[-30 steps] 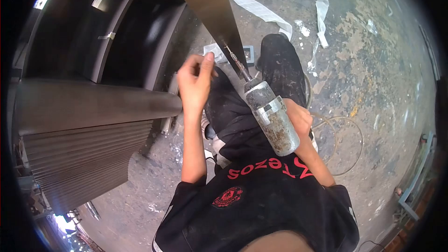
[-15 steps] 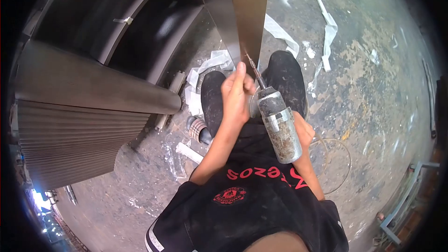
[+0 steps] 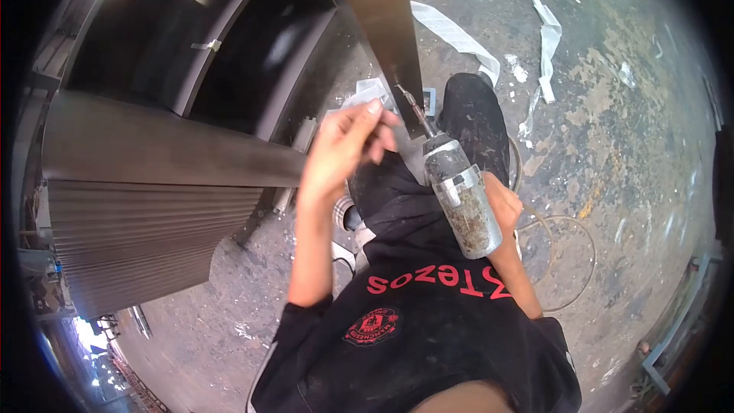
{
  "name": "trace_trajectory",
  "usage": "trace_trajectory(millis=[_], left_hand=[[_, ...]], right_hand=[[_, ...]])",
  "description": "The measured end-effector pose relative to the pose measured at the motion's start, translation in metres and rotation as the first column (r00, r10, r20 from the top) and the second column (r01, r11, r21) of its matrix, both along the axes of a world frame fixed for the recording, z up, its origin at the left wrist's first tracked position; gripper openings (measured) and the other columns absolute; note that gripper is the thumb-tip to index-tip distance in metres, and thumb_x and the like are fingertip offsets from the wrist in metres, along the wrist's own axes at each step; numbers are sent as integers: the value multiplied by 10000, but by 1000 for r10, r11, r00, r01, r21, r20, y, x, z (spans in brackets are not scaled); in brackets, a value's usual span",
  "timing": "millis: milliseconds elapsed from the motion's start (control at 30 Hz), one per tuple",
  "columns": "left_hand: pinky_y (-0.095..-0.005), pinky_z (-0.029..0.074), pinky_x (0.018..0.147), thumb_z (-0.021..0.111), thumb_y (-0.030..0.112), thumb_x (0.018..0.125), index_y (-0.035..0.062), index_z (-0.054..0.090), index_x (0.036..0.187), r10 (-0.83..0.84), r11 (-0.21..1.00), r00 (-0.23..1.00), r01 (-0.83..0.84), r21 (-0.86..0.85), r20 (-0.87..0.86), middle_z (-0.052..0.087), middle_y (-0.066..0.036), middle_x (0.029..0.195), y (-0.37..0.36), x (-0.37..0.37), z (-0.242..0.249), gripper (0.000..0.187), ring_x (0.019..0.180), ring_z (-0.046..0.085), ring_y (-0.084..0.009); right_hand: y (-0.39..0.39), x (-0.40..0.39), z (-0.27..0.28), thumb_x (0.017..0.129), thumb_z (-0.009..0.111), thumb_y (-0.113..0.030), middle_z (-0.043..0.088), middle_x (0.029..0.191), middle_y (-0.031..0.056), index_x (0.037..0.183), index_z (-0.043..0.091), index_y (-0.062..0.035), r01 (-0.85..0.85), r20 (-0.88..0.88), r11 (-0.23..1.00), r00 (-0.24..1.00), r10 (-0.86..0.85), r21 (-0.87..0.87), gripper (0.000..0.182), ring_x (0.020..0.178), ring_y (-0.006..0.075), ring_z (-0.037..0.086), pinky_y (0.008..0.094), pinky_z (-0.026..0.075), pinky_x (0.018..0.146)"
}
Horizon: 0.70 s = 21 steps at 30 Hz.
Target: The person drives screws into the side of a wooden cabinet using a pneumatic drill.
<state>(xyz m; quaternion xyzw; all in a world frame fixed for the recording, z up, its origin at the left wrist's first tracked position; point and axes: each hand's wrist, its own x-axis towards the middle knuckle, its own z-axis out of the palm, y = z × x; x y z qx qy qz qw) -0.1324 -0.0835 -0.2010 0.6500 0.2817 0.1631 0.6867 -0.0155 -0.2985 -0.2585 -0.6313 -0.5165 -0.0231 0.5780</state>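
Observation:
In my right hand (image 3: 501,205) is a worn grey power drill (image 3: 462,203) with silver tape round its body. Its thin bit (image 3: 413,106) points forward, the tip overlapping a long dark metal profile (image 3: 380,12) in this view. The grip and most of my right fingers are hidden behind the drill's body. To the left of the bit, my left hand (image 3: 344,145) is raised with the thumb against curled fingers. I cannot tell what, if anything, is pinched there.
Dark metal panels (image 3: 260,54) and a ribbed sheet (image 3: 145,237) stand at left. White strips (image 3: 459,38) litter the stained concrete floor (image 3: 604,168). A thin hose (image 3: 590,249) loops at right. A grey metal frame (image 3: 657,359) lies at the lower right edge.
My left hand has moved left, away from the bit, and its thumb has come down toward the fingers. The drill has shifted slightly right in view, still in my right hand.

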Motion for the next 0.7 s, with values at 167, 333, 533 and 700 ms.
trace_trajectory(millis=[167,333,533,700], left_hand=[[-221,345,501,546,376,1052,-89,601,1190,172,840,943,11,-542,285,616,-30,769,-20,27,-34,488,564,454,-66],[-208,320,488,574,286,1047,-61,633,1131,253,843,918,-54,-535,306,566,-9,707,-27,38,-29,361,544,427,-51],[-200,309,475,577,240,1045,-42,656,1050,230,832,935,-44,-553,271,535,-4,672,-27,28,-31,292,517,396,-47],[-198,304,471,579,258,1043,-44,651,1028,136,808,970,10,-588,202,482,13,656,-25,10,-31,311,509,375,-46]], right_hand=[[-2,-1,-4,704,762,-66,669,834,181,947,644,73,7,-1,1000,1000,-7,-11,303,669,323,680,354,523,609],[-2,-1,-5,697,763,-70,668,827,177,935,646,67,5,-19,1000,1000,-5,-9,299,664,318,678,358,524,607],[-10,-4,-12,676,765,-105,677,830,162,920,655,55,-19,-34,1000,999,19,-5,312,668,319,679,352,518,597],[-20,-8,-22,662,758,-147,694,857,158,913,662,38,-52,-9,999,999,52,12,327,703,319,692,359,522,620]])
